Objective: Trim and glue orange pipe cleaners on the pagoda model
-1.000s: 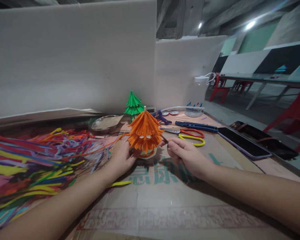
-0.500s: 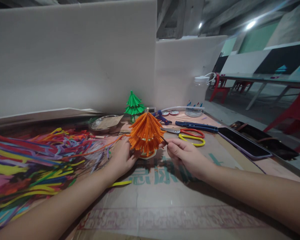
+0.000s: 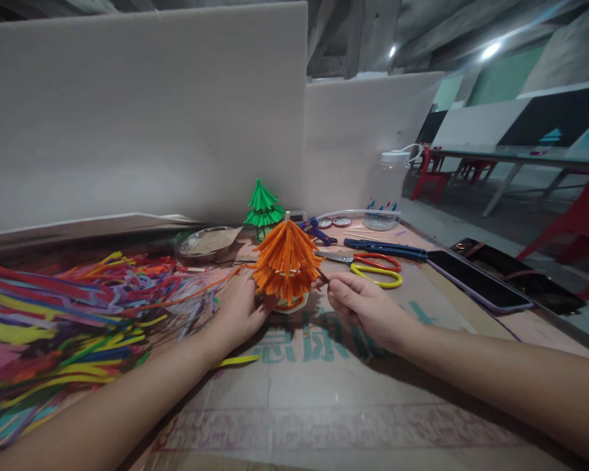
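Observation:
A small orange tree made of pipe cleaners (image 3: 288, 255) stands upright in front of me, two tiers of fringe around a pale central stick, on a light base (image 3: 294, 306). At its left is my left hand (image 3: 245, 307), closed against the lower part, with several fingertips hidden behind the orange fringe. My right hand (image 3: 358, 299), on the other side, pinches a thin dark strip (image 3: 324, 278), apparently a pipe cleaner, whose far end disappears at the tree. Behind stands a similar green tree (image 3: 260, 206).
Loose coloured pipe cleaners (image 3: 78, 320) cover the left side. Scissors (image 3: 377, 269), a blue utility knife (image 3: 387, 248), a glue gun (image 3: 317, 230), a phone (image 3: 478, 281) and a clear bottle (image 3: 387, 190) lie or stand at the right. A foil dish (image 3: 206, 242) sits behind.
The orange tree has shifted very slightly to the left. Both hands keep nearly the same place and grip.

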Tool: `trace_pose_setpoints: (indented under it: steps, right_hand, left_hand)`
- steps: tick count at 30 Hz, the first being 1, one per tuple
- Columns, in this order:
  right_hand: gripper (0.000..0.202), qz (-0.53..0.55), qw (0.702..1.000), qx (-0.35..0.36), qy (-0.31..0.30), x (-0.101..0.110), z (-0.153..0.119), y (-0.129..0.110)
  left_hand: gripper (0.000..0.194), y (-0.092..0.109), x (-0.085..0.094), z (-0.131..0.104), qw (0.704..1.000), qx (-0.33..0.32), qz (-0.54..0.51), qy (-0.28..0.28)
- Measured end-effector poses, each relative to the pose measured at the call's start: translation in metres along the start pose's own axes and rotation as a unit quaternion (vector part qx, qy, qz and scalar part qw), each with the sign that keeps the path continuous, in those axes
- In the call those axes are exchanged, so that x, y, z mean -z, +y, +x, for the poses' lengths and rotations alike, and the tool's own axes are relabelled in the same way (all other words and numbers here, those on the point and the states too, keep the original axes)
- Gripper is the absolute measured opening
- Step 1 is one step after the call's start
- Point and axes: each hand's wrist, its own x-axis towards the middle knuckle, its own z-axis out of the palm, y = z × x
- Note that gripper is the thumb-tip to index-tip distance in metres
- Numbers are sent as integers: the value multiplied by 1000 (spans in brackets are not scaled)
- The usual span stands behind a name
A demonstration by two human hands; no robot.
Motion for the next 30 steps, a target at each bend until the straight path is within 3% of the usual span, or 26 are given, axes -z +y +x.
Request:
trace_pose_setpoints:
  steps: [30]
  right_hand:
    - [54, -5, 1000, -6, -3, 1, 0, 2]
  left_hand:
    - [24, 4, 4, 1, 1000, -2, -2, -10]
